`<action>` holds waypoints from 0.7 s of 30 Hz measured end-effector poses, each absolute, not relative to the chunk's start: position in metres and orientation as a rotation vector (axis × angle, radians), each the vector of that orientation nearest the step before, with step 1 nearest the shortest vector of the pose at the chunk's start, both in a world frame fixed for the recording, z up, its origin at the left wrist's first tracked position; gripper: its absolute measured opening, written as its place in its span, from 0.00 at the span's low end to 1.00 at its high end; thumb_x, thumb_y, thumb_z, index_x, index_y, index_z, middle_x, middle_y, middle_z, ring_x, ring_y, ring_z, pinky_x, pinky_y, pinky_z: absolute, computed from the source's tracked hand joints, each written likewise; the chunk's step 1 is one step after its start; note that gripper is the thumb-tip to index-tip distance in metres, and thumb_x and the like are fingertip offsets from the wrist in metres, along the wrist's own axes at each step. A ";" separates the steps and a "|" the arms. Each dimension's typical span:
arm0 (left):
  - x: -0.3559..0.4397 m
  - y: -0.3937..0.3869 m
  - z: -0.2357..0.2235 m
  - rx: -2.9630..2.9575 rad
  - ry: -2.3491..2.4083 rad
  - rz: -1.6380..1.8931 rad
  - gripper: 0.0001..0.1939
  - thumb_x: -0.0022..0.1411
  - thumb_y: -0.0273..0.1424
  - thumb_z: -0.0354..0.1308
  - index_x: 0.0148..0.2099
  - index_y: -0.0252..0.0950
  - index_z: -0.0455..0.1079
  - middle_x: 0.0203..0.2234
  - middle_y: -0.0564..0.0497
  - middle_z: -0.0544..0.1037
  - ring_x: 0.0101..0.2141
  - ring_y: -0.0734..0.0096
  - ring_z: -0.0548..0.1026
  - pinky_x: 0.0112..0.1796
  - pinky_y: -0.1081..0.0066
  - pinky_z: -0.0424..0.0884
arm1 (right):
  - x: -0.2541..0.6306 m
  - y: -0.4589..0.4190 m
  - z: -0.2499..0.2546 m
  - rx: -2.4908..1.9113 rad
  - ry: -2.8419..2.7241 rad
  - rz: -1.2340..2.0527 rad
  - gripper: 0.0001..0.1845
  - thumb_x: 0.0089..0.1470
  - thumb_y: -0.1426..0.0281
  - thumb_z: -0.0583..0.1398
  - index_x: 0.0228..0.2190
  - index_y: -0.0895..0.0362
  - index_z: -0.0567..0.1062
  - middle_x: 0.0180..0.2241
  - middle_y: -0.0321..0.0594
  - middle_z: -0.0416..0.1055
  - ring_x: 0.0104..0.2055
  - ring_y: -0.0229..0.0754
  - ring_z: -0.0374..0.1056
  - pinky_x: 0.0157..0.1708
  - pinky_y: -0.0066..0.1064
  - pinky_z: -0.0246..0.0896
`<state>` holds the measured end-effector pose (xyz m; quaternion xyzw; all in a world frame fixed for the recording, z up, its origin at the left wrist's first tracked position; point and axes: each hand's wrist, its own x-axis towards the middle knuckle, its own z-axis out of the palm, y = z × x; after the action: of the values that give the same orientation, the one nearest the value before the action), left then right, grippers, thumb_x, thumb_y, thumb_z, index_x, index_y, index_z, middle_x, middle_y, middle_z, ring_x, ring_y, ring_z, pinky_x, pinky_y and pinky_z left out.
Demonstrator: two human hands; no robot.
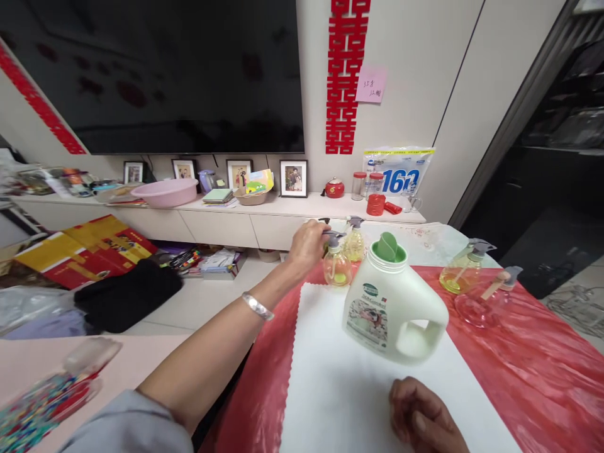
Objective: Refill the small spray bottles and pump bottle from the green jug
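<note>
My left hand (309, 244) reaches to the far edge of the table, its fingers closed around a pump bottle whose dark head (324, 220) shows above them; its body is mostly hidden. Just right of the hand stand a clear pump bottle (337, 269) with a little yellow-green liquid and another, patterned pump bottle (353, 244). A pale green laundry detergent jug (394, 308) stands uncapped on a white sheet (325, 365), a green spout in its mouth. Near the jug's base, my right hand (422, 415) is loosely curled with nothing visible in it.
Two more pump bottles, one with yellow liquid (460, 274) and one pinkish (486, 302), stand right on the red plastic cover (557, 358). Behind, a low cabinet (217, 223) bears a pink basin (165, 192), frames and jars. A pink surface (155, 352) with colourful pieces lies left.
</note>
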<state>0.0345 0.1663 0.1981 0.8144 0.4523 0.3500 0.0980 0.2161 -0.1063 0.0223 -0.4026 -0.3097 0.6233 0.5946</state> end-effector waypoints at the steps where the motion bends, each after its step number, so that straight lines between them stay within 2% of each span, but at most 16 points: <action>1: 0.021 0.160 0.199 2.412 1.363 1.051 0.13 0.64 0.21 0.58 0.45 0.39 0.79 0.41 0.47 0.81 0.47 0.59 0.77 0.53 0.62 0.71 | 0.217 -0.107 0.023 -0.931 -0.719 1.434 0.26 0.41 0.48 0.73 0.31 0.57 0.78 0.25 0.37 0.65 0.24 0.32 0.56 0.27 0.27 0.49; 5: -0.029 0.123 0.193 2.392 1.346 1.108 0.13 0.64 0.21 0.57 0.45 0.39 0.79 0.39 0.49 0.81 0.43 0.63 0.79 0.48 0.65 0.73 | 0.221 -0.107 0.023 -0.931 -0.711 1.399 0.25 0.43 0.49 0.72 0.32 0.57 0.79 0.26 0.39 0.67 0.25 0.34 0.58 0.28 0.28 0.52; 8: -0.052 0.084 0.181 2.377 1.201 1.152 0.12 0.65 0.23 0.57 0.47 0.39 0.78 0.37 0.50 0.81 0.41 0.64 0.79 0.45 0.66 0.73 | 0.224 -0.107 0.023 -0.963 -0.748 1.291 0.22 0.45 0.52 0.72 0.34 0.56 0.81 0.28 0.41 0.69 0.28 0.38 0.62 0.31 0.31 0.60; 12: -0.059 0.032 0.166 2.376 1.002 1.204 0.12 0.68 0.26 0.57 0.51 0.39 0.75 0.37 0.49 0.81 0.40 0.64 0.78 0.43 0.65 0.74 | 0.216 -0.108 0.028 -1.123 -0.894 1.095 0.18 0.48 0.57 0.72 0.39 0.53 0.82 0.43 0.47 0.75 0.42 0.47 0.71 0.45 0.38 0.71; 16: -0.049 -0.002 0.154 2.279 0.908 1.215 0.14 0.68 0.27 0.58 0.55 0.39 0.72 0.39 0.49 0.82 0.41 0.65 0.79 0.44 0.64 0.75 | 0.184 -0.102 0.046 -1.245 -1.099 0.953 0.25 0.52 0.57 0.70 0.50 0.50 0.79 0.57 0.47 0.70 0.56 0.52 0.68 0.58 0.44 0.67; 18: -0.042 -0.012 0.147 2.192 0.899 1.197 0.16 0.68 0.27 0.59 0.56 0.40 0.71 0.38 0.50 0.82 0.40 0.65 0.79 0.43 0.65 0.75 | 0.164 -0.095 0.056 -1.252 -1.186 0.893 0.27 0.53 0.57 0.69 0.54 0.48 0.77 0.59 0.44 0.69 0.61 0.52 0.66 0.62 0.45 0.63; 21: -0.036 -0.020 0.134 2.039 0.907 1.189 0.17 0.66 0.28 0.60 0.57 0.41 0.71 0.37 0.52 0.82 0.38 0.66 0.79 0.42 0.66 0.75 | 0.140 -0.085 0.067 -1.209 -1.270 0.932 0.24 0.58 0.57 0.66 0.54 0.48 0.76 0.56 0.43 0.72 0.60 0.51 0.66 0.61 0.45 0.63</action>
<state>-0.0356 -0.0195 0.1342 0.7689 0.3419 0.4483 0.3016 0.1401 -0.0848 0.0665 -0.5100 -0.5357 0.3931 0.5462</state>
